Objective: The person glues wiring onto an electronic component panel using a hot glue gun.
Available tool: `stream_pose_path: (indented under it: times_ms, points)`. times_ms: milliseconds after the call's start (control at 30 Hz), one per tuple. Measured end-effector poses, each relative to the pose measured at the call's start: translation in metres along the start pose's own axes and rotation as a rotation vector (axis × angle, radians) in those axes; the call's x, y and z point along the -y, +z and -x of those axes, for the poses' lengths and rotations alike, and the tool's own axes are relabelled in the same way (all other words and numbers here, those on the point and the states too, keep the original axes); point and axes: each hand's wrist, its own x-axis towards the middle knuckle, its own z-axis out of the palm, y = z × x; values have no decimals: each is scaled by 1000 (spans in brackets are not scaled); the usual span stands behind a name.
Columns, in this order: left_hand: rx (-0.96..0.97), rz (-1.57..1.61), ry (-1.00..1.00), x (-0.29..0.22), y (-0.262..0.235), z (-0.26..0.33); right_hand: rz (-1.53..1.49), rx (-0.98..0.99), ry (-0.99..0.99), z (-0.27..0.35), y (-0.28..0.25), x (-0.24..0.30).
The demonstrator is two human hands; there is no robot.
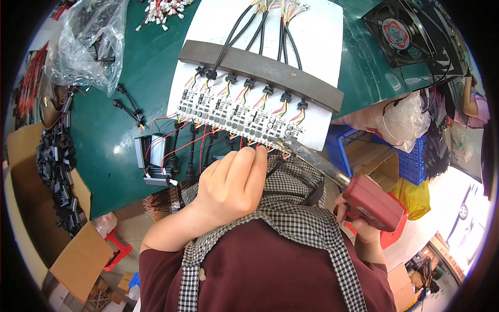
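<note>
A row of small white circuit boards (236,115) lies side by side on a white sheet (319,39). Black cables with red and yellow wires join its far edge. My left hand (228,182) is closed in a pinch at the near edge, fingertips on a thin wire whose held end is mostly hidden. My right hand (366,230) grips a dark red soldering gun (374,203), its handle partly out of sight. The gun's metal tip touches or nearly touches the right end of the boards, close to my left fingertips.
A heavy grey metal bar (260,75) presses across the cables beyond the boards. Grey casings (156,151) and black cable leads sit at left, a clear plastic bag (86,47) behind. A fan (397,34) stands far right. Beside the green table (109,171) are cartons and a blue crate (410,161).
</note>
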Motion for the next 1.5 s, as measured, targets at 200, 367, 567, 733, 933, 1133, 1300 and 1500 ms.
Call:
stream_pose_path:
  times_ms: [200,367,567,733,933,1133,1300,1500]
  points:
    - [16,4,-7,-1,-1,-1,-60,6,20,0,-1,0]
    - [8,7,-8,0,-1,0,-49,11,53,-2,0,5]
    - [12,-2,-11,-1,-1,1,-94,-14,54,-1,3,4]
    - [24,-9,-6,-2,-2,2,-108,-1,55,-2,4,4]
    - [29,13,-2,0,-2,-1,-96,-25,92,-1,4,5]
    - [34,-14,-45,2,-13,3,51,5,2,-5,7,0]
    - [-163,177,-102,7,-11,-2,236,-157,-156,-1,0,-8]
    - [-103,-373,-684,127,-71,30,206,-114,-209,-7,-2,-6]
